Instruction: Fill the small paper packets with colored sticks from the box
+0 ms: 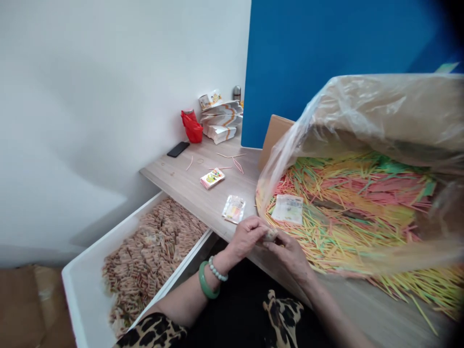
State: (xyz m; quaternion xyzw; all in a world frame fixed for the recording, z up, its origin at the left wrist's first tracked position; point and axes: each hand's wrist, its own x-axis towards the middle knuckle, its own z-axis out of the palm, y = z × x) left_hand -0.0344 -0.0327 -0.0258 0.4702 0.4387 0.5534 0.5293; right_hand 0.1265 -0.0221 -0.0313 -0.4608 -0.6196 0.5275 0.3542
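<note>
My left hand (246, 237) and my right hand (288, 251) meet at the front edge of the wooden table (203, 193). Both are closed in a pinch on a small pale packet (270, 235) held between their fingertips. The left wrist wears a green bangle and a bead bracelet. Just beyond the hands lies a big heap of thin coloured sticks (362, 208) spilling from a clear plastic bag (380, 116). A small clear packet (289, 209) rests on the heap, and another (234, 209) lies on the table beside my left hand.
A white bin (87, 290) of filled packets stands lower left, below the table. A colourful card (212, 178), loose sticks, a black phone (178, 149), a red bag (192, 128) and stacked paper packs (221, 121) sit farther back. A blue panel (326, 48) rises behind.
</note>
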